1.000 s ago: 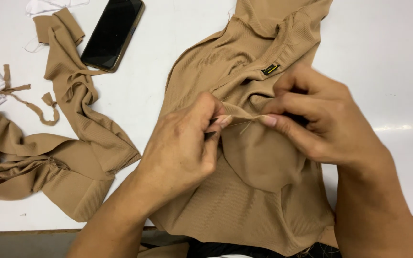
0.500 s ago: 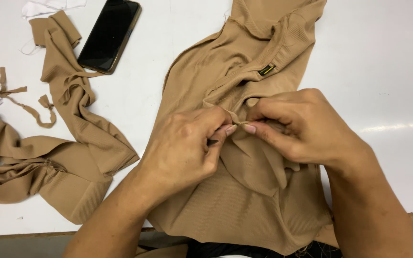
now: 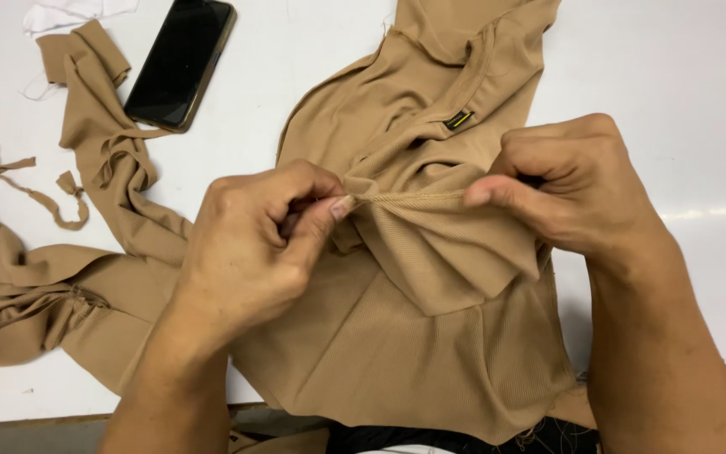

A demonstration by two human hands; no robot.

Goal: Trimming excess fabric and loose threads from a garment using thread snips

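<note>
Both grips are closed on one seam edge of the tan garment: the left hand pinches its left end, the right hand its right. The edge runs taut left to right between them, above the white desk.

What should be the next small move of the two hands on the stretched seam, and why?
Probably slide the left hand along the seam toward the right hand: both pinch the tan garment, the edge is taut between them, so that stretch looks checked.
</note>
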